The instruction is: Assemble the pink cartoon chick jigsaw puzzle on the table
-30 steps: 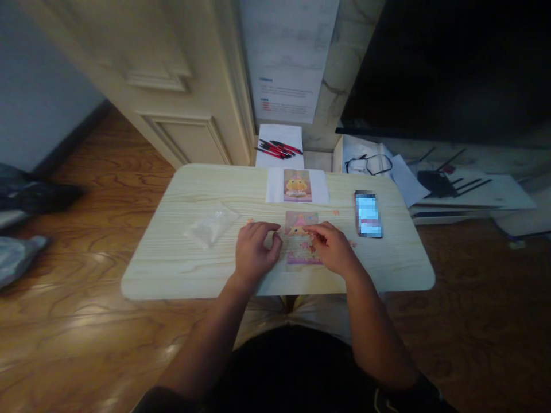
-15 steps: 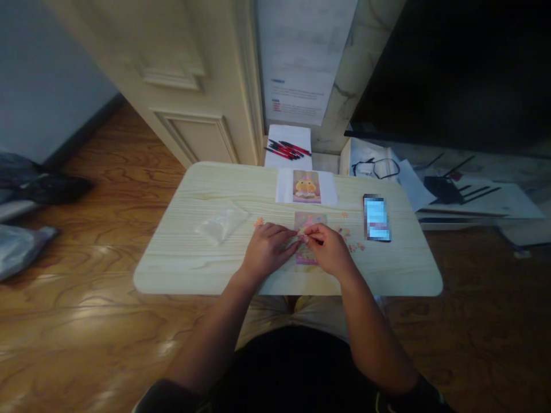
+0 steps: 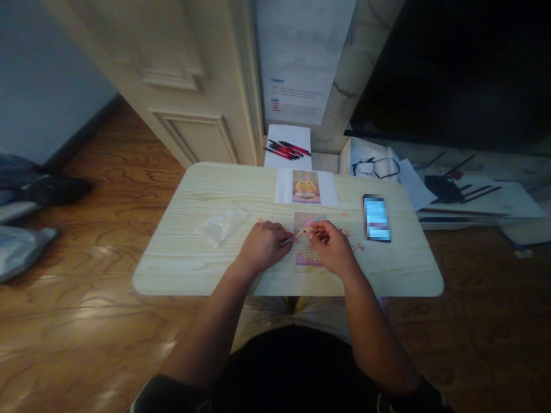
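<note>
A small jigsaw puzzle (image 3: 303, 260), pink and purple along its lower edge, lies partly assembled on the light wooden table (image 3: 193, 269). At its left side my left hand (image 3: 267, 246) rests with the fingers pressed together; what they pinch is too small to make out. My right hand (image 3: 333, 246) reaches over the puzzle's right side, thumb and forefinger closed at a yellowish puzzle piece (image 3: 305, 231) with a dark spot. Several loose puzzle pieces (image 3: 360, 247) lie right of that hand, partly hidden by it. One orange piece (image 3: 259, 220) shows behind my left hand.
Behind the puzzle is a white sheet with a printed picture of a yellow figure (image 3: 306, 187). A clear plastic bag (image 3: 221, 225) lies left, a phone (image 3: 376, 218) right. Beyond the table are red and black pens (image 3: 287, 149) on a white surface.
My hands have drawn slightly apart: the left shifted a little left, the right a little right. More of the puzzle's middle and the yellowish piece now shows between them.
</note>
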`<state>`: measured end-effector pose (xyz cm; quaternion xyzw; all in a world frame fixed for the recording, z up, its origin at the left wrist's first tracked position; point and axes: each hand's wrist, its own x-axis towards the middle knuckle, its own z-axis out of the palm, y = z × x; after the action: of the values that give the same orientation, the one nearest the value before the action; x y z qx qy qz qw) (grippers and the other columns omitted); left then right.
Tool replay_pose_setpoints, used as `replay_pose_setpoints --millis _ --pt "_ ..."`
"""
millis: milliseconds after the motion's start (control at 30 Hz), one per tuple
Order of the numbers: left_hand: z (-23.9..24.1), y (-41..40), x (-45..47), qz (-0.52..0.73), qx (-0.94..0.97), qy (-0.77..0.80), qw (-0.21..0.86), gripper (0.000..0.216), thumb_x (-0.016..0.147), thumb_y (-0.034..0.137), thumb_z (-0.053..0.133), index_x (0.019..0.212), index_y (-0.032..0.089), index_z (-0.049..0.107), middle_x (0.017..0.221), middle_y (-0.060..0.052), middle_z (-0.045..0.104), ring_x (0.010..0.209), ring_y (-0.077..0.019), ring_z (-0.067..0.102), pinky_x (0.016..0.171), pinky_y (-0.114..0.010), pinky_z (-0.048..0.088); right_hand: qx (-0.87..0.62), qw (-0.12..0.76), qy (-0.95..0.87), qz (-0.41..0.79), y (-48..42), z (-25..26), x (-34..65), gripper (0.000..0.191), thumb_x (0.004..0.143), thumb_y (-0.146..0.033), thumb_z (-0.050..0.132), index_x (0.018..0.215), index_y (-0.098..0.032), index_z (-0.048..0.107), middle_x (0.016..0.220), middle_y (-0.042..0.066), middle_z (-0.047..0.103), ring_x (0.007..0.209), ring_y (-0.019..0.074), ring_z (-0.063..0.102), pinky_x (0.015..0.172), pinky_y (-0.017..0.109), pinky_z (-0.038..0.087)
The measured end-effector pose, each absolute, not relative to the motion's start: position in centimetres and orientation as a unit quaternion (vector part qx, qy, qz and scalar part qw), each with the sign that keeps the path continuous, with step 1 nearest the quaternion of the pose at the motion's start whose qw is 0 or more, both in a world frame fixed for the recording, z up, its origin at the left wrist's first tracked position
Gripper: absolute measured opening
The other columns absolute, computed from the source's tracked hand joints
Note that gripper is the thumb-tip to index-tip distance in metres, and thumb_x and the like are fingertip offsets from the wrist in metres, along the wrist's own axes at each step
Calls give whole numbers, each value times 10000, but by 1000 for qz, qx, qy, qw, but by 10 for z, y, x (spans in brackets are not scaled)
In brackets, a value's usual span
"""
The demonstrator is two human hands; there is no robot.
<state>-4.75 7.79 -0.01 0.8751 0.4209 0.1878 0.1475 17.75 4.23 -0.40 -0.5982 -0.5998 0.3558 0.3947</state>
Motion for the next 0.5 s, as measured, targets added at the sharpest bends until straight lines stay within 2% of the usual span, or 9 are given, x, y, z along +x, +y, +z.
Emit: replay_pose_setpoints --millis 267,367,500 --pt "-3 82 -43 215 860 429 172 236 953 364 633 1074 248 799 911 -61 757 841 -203 698 806 -361 536 -602 385 -612 338 41 1 182 232 926 -285 616 1132 -228 707 982 53 748 828 198 692 760 338 563" --pt "-5 81 -44 240 857 422 172 228 949 348 641 1092 257 794 952 -65 754 860 -203 700 824 -371 544 -588 361 -665 285 41 4 185 247 939 -188 571 1100 -235 751 1053 67 742 944 216 680 876 371 553" --pt "-10 78 -44 252 854 420 177 182 942 304 649 1011 263 812 940 -61 746 853 -195 697 833 -368 541 -565 294 -746 195 41 4 186 376 903 -61 552 1126 -254 786 1115 80 711 1104 261 597 1048 458 481"
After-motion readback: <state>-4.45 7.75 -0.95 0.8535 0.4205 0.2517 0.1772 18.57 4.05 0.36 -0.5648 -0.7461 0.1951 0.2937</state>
